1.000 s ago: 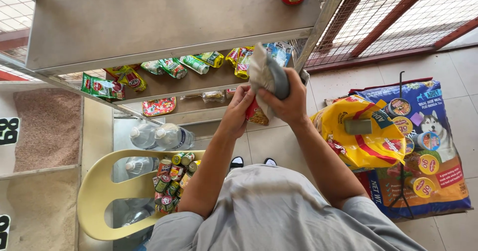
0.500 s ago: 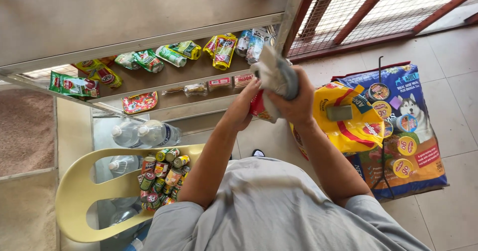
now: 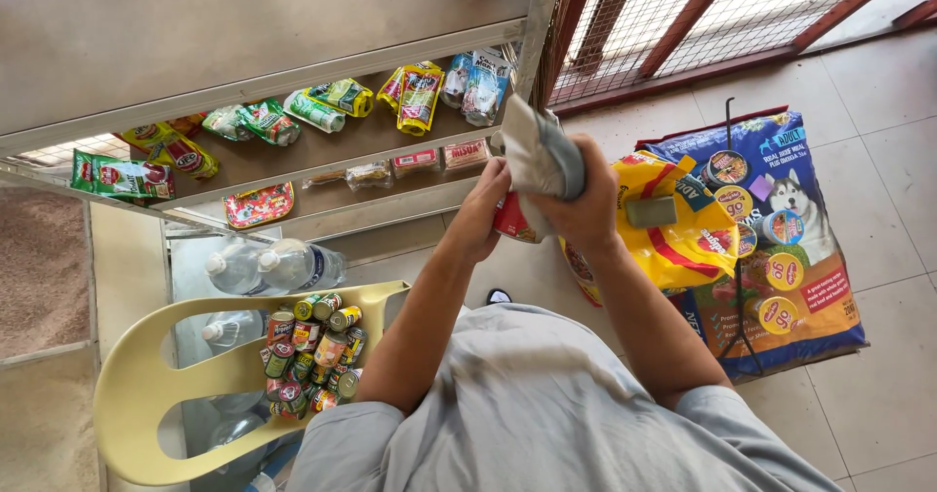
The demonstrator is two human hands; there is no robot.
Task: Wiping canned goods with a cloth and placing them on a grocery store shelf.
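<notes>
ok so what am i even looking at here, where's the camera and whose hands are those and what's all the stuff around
There is no machine here. The camera sits on a person's head and looks straight down, so you see their grey shirt, both forearms and both hands from above.

The left hand holds a small red can. The right hand grips a grey cloth pressed against that can.

In front is a metal shelf with small colourful pouches lying on its lower board. To the left a yellow plastic chair carries a pile of similar cans, with clear water bottles beside it. To the right, on the tiled floor, lie a yellow bag and a large blue pet food bag.
</notes>
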